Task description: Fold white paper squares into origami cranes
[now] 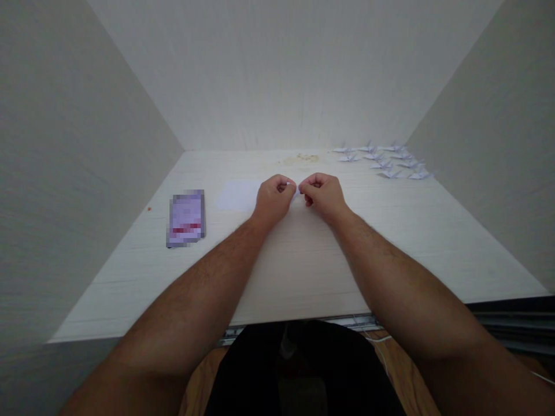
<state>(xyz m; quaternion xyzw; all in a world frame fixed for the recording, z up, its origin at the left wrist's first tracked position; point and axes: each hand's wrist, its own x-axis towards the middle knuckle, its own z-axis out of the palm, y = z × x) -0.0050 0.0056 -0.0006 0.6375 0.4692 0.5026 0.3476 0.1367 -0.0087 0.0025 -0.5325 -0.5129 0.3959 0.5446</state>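
Note:
Near the middle of the white tabletop, my left hand [276,199] and my right hand [323,195] meet with their fingertips almost touching. Both are closed in a pinch on a small piece of folded white paper [296,192], most of it hidden behind the fingers. Flat white paper [236,195] lies on the table just left of my left hand, partly covered by it. At the back right stand several folded paper cranes [391,173] in loose rows, apart from my hands.
A blurred-out rectangular device [186,218] lies on the left of the table [303,271]. A tiny orange bit [150,208] sits near the left edge. Brownish marks [307,157] show at the back. Pale panels [277,75] enclose the back and both sides.

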